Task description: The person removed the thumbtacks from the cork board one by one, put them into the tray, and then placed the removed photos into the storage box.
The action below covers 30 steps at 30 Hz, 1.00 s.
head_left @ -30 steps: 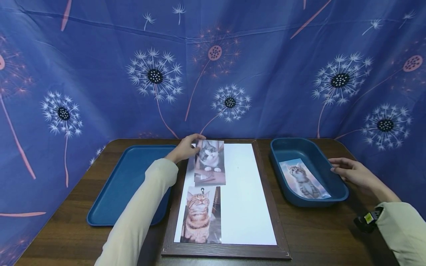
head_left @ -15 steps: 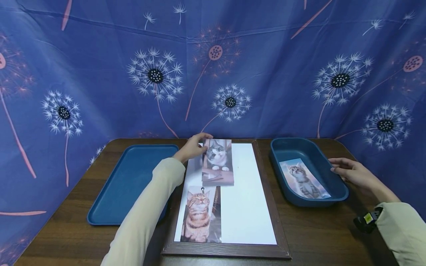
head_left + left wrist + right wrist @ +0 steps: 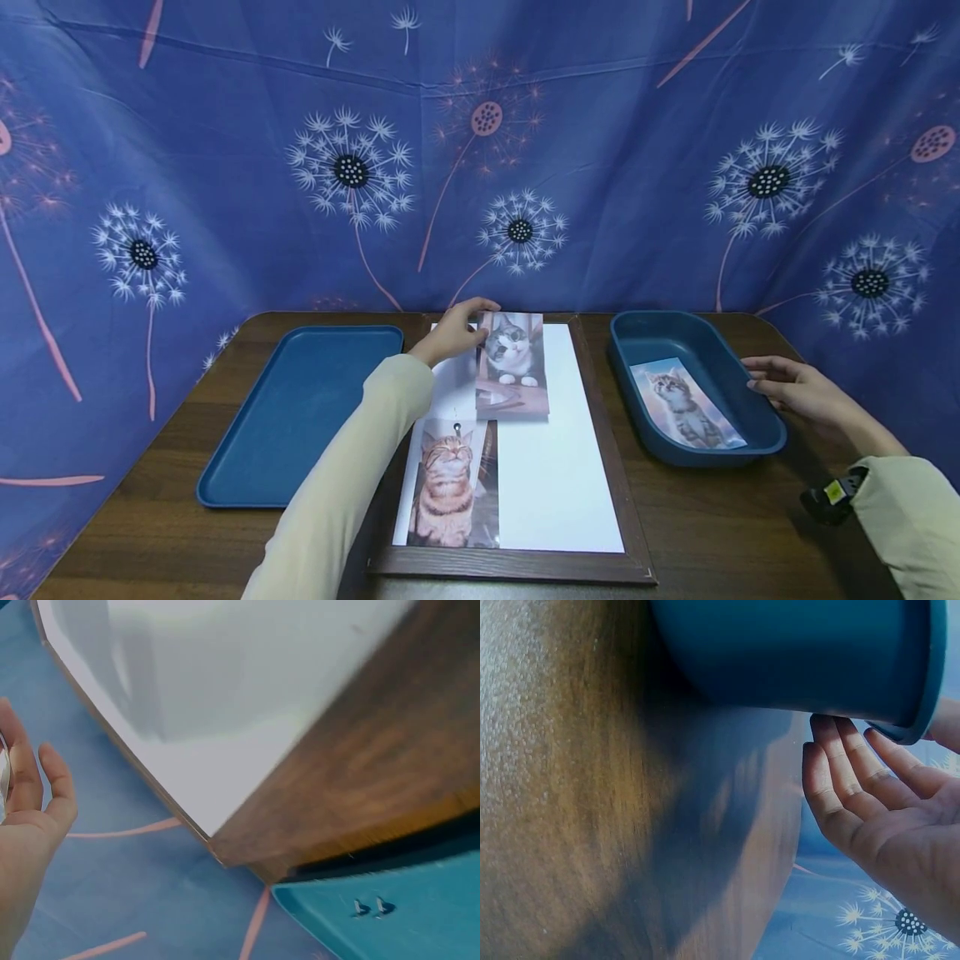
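My left hand (image 3: 454, 332) pinches a photo of a grey-and-white cat (image 3: 517, 367) by its upper left side, over the far part of a framed whiteboard (image 3: 562, 492). Below it on the board lies a photo of an orange tabby cat (image 3: 445, 496), a small silver magnet pin (image 3: 457, 427) at its top. At the right, my right hand (image 3: 810, 393) grips the rim of a deep blue bin (image 3: 705, 333); in the right wrist view its fingers (image 3: 855, 761) reach under the rim. A kitten photo (image 3: 684, 404) lies in the bin.
A flat blue tray (image 3: 300, 417) sits left of the board, partly behind my left sleeve. Two small silver pins (image 3: 371, 907) lie in it in the left wrist view. A blue dandelion-print cloth (image 3: 600, 167) hangs behind the wooden table (image 3: 150, 500).
My left hand has carried the grey-and-white cat photo to the right across the top of the board. The right hand, the bin and the orange cat photo have stayed put.
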{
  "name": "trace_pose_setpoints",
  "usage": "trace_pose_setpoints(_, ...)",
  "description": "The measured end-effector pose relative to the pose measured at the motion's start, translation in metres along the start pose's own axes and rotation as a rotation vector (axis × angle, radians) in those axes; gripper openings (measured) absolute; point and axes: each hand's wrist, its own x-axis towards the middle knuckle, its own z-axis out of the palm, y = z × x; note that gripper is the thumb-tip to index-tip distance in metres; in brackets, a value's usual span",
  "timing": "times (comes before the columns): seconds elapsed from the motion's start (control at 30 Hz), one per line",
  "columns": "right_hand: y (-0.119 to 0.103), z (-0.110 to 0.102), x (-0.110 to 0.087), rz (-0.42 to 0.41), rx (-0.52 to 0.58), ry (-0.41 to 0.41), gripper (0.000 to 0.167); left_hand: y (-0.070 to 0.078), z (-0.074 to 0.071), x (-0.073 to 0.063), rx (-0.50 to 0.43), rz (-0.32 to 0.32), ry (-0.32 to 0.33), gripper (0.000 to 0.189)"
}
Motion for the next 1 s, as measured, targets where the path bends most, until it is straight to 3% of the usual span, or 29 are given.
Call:
trace_pose_setpoints(0.27, 0.0, 0.0, 0.0, 0.016, -0.013, -0.011, 0.058, 0.012, 0.012, 0.008, -0.012, 0.035, 0.006, 0.037)
trace_pose_setpoints(0.5, 0.003, 0.001, -0.001, -0.008, 0.032, 0.009, 0.053, 0.022, 0.026, 0.014, -0.006, 0.014, -0.001, 0.038)
trace_pose_setpoints(0.67, 0.003, 0.001, -0.002, -0.005, 0.051, 0.008, 0.048, 0.03, 0.035, 0.017, -0.043, -0.003, -0.022, 0.039)
trace_pose_setpoints(1.0, 0.001, 0.002, -0.002, -0.001, 0.042, 0.01, 0.049, 0.051, 0.05, 0.027, -0.095, 0.032, -0.001, 0.04)
